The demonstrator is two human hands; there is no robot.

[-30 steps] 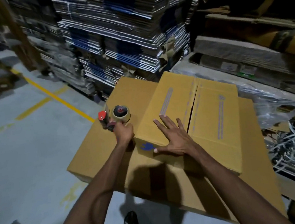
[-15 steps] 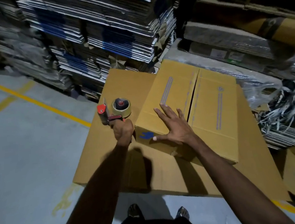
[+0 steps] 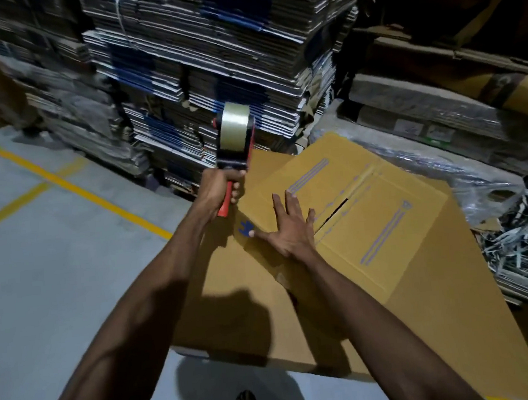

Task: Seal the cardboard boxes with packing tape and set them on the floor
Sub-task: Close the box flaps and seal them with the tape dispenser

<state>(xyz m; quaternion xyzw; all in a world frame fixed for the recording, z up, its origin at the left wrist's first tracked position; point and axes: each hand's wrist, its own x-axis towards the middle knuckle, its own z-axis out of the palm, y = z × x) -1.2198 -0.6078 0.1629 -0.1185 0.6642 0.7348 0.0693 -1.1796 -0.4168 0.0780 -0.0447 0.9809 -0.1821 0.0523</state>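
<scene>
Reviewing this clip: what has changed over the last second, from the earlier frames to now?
The left hand has lifted the red-handled tape dispenser off the large flat brown cardboard sheet and turned it upright, roll uppermost, above the box's left edge. It gripped the handle throughout. The right hand stays flat on the closed brown cardboard box, whose centre seam shows no tape that I can see.

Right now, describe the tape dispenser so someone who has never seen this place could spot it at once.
Find the tall stacks of flattened cardboard behind the work surface. In front of them, left of the closed box, the left hand holds the tape dispenser up in the air. It is the only red-handled tool, with a pale roll of tape on top.
</scene>
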